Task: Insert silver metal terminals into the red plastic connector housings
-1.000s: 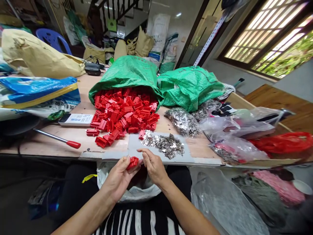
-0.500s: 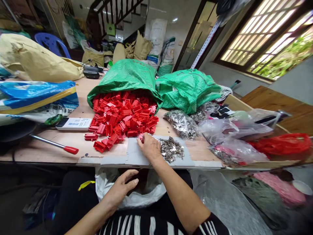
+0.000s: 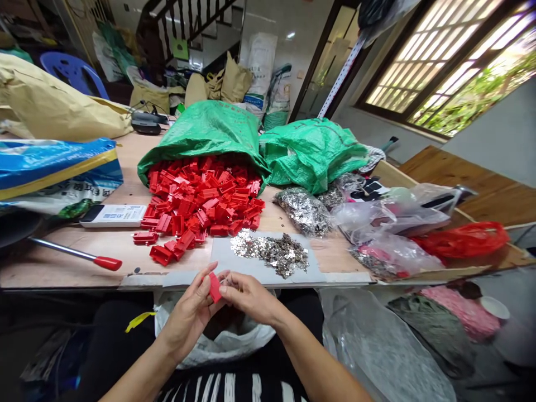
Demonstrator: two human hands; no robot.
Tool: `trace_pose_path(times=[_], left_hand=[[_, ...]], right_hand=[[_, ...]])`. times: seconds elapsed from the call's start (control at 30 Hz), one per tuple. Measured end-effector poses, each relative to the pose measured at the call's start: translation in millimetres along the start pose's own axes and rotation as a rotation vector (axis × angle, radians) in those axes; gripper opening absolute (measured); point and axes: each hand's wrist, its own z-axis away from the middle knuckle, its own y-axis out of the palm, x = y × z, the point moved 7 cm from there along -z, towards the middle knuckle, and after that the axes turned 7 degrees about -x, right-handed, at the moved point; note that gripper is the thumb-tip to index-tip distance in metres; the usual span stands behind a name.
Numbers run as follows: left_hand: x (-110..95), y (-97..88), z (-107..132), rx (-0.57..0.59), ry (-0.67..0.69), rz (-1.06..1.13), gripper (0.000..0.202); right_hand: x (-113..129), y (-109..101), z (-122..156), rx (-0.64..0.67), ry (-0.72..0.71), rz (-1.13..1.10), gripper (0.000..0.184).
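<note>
A small red plastic housing [image 3: 215,287] is held between my two hands, just off the table's front edge. My left hand [image 3: 189,314] grips it from the left between thumb and fingers. From the right, the closed fingers of my right hand [image 3: 250,297] pinch its end; whether a small metal piece is also in them I cannot tell. Beyond the hands, small silvery metal pieces [image 3: 287,254] lie heaped on a grey sheet [image 3: 221,265]. A large pile of similar red housings [image 3: 201,204] spills from a green woven sack [image 3: 213,125].
Below my hands a white sack [image 3: 234,349] gapes open on my lap. A lever with a red grip [image 3: 108,263] juts in at the left. Bags of metal pieces [image 3: 304,212] and a second green sack [image 3: 314,153] stand to the right.
My right hand has come back from the pile to my left hand, bringing a red housing. My left hand, open before, now grips it. The view has shifted slightly.
</note>
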Motion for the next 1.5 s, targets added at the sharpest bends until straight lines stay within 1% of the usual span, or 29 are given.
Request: trace_pose_path(times=[0.07,0.13,0.17,0.2,0.27,0.3,0.33,0.4,0.5,0.57,0.67,0.77,0.9,1.1,1.23,1.3,1.4,1.43,1.5], left_hand=[[0,-0.1,0,-0.031,-0.007,-0.028,0.038],[0,-2.0,1,-0.068,-0.001,-0.047,0.034],[0,-3.4,1,-0.085,0.000,-0.052,0.033],[0,-4.8,2,-0.099,-0.003,-0.059,0.032],[1,-7.2,3,-0.112,-0.015,-0.084,0.032],[2,-8.0,3,-0.113,-0.017,-0.098,0.033],[2,-8.5,4,-0.112,-0.012,-0.111,0.033],[2,-8.8,4,-0.110,0.008,-0.136,0.034],[5,-8.2,4,-0.121,0.009,-0.175,0.034],[7,-7.3,5,-0.127,-0.017,-0.171,0.036],[10,-4.8,7,-0.097,-0.072,-0.115,0.040],[11,-3.4,9,-0.061,-0.107,-0.045,0.042],[11,-4.9,9,-0.090,-0.109,-0.032,0.046],[10,-4.2,9,-0.112,-0.085,-0.059,0.045],[10,-7.0,7,-0.108,-0.067,-0.065,0.048],[10,-9.1,6,-0.112,-0.058,-0.069,0.048],[10,-10.8,6,-0.110,-0.044,-0.084,0.046],[9,-10.9,6,-0.108,-0.040,-0.088,0.046],[9,-11.1,6,-0.107,-0.037,-0.092,0.045]], right_hand=[[-3,1,9,0.042,-0.003,0.004,0.027],[-4,-13,12,0.005,-0.008,0.110,0.024],[-4,-26,11,-0.054,-0.010,0.194,0.020],[-3,-42,10,-0.145,-0.021,0.309,0.016],[0,-80,9,-0.392,-0.023,0.604,0.009],[0,-96,9,-0.487,-0.006,0.727,0.008],[0,-107,9,-0.535,0.013,0.820,0.008],[-3,-118,8,-0.558,0.040,0.927,0.008],[-9,-118,8,-0.533,0.050,0.986,0.007],[-11,-115,9,-0.546,0.059,1.015,0.009],[-11,-111,8,-0.564,0.073,1.064,0.011],[-9,-108,6,-0.562,0.069,1.114,0.008],[-7,-107,5,-0.567,0.057,1.130,0.010],[-7,-109,6,-0.620,-0.012,1.134,0.015],[-4,-104,9,-0.677,-0.104,1.092,0.018],[-3,-97,10,-0.652,-0.146,1.064,0.018],[-5,-84,12,-0.544,-0.179,1.038,0.015],[-6,-82,12,-0.522,-0.178,1.028,0.015],[-5,-83,13,-0.519,-0.168,1.006,0.016]])
